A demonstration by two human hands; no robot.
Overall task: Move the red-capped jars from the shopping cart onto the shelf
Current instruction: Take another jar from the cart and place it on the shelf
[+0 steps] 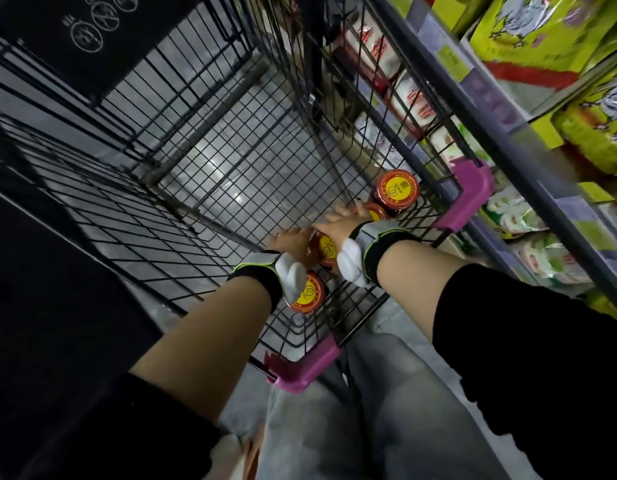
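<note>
Presently, stock in view, one head camera looking steeply down.

Cart (203,188): black wire basket, pink corner guards, filling the middle of the frame. Floor shows through its mesh.

Jars, red caps with yellow centre discs, four visible, all upright on the cart floor in the basket's lower right corner, strung in a loose diagonal row from centre-low to right-of-centre. Caps face the camera, so each long axis runs roughly along the line of sight.
- Jar one (398,187): far end of the row, beside the right pink guard, untouched.
- Jar two (377,212): partly hidden under the right hand.
- Jar three (325,248): between the two hands.
- Jar four (306,292): nearest the camera, just behind the left wristband, untouched.

Left hand (293,241): lowered over the left side of jar three, fingers curled about it; appears to grip it, though the contact is partly hidden.

Right hand (343,220): laid over jar two, fingers bent down around the cap; grip judged probable, not certain.

Both wrists carry grey-and-black bands with white attachments.

Shelf (508,109): runs down the right edge of the frame, stocked with yellow-green packs above and white packets lower.

Key relation: the jars lie directly beneath the hands; the shelf lies to the right, so the right hand is the nearer to it. Judged step: lifting jars straight up, clear of the cart wall, then rightward.
</note>
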